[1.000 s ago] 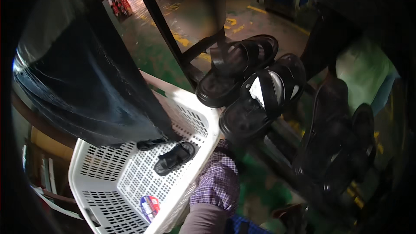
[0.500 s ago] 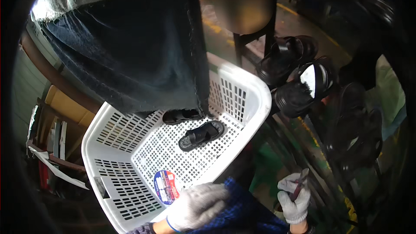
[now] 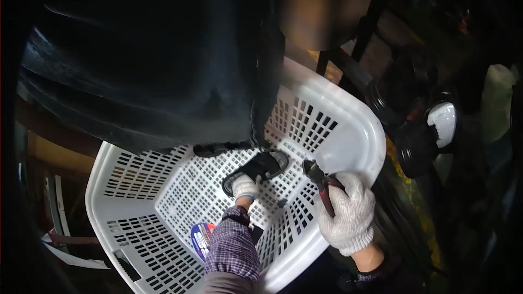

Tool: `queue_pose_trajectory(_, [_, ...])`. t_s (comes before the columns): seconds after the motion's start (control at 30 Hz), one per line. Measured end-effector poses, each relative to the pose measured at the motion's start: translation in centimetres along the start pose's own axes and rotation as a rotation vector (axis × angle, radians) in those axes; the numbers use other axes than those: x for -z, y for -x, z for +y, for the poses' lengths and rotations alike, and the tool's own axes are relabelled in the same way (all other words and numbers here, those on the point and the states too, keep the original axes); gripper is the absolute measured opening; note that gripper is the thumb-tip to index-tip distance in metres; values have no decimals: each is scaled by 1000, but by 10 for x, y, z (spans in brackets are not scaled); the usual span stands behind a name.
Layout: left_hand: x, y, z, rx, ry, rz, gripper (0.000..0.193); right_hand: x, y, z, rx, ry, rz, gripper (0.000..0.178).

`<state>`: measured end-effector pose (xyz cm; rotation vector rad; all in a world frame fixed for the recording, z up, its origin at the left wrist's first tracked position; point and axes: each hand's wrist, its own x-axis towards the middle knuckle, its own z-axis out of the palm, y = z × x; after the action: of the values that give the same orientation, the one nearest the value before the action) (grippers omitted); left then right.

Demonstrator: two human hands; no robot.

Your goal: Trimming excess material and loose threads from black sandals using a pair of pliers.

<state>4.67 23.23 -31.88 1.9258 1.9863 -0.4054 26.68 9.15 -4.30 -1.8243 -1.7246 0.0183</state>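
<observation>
Inside a white slatted plastic basket (image 3: 373,130), a black open sandal (image 3: 268,164) lies on the bottom. My left hand (image 3: 245,187), in a white knit glove, reaches down to it with fingers closed at its near end by the strap; the fingertips are partly hidden. A second dark shoe (image 3: 218,148) lies behind it, mostly covered by a hanging dark cloth. Over the basket's right side, my gloved right hand (image 3: 347,212) is wrapped round red-handled cutting pliers (image 3: 321,181). Their metal jaws point up and left, away from the sandal.
The dark cloth (image 3: 163,65) hangs over the basket's far left part. Several dark shoes (image 3: 414,141) stand on a rack at the right, one with a white patch. A round, blurred tan disc (image 3: 318,8) is beyond the basket. Boards and strips (image 3: 60,207) lean at the left.
My left hand has gone from the basket's near rim down to the sandal. My right hand has moved up and left, bringing the pliers over the basket's side. The view has shifted closer.
</observation>
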Motion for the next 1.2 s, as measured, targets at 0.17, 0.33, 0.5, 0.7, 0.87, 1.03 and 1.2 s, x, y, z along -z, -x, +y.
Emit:
queue_pose_trajectory(0.17, [79, 54, -11, -83, 777, -111, 40, -16, 5, 13, -56, -223, 64, 29])
queue_pose_trajectory(0.33, [205, 203, -14, -314, 1149, 86, 16, 6, 40, 5, -396, -846, 82, 57])
queue_pose_trajectory(0.5, [264, 311, -7, -1031, 788, 122, 33, 27, 89, -46, -604, -1601, 106, 48])
queue_pose_trajectory(0.7, [249, 381, 3, -1388, 443, -217, 43, 94, 159, -34, -767, -1424, 361, 40])
queue_pose_trajectory(0.87, [205, 401, 18, -772, 974, -514, 33, 138, 229, -6, -866, -1392, 405, 32])
queue_pose_trajectory(1.03, [125, 392, 94, -804, 1489, -820, 72, 125, 286, -5, -1025, -1368, 368, 38])
queue_pose_trajectory(1.2, [108, 393, 103, -626, 1567, -1009, 36, 161, 304, 6, -590, -370, 191, 52])
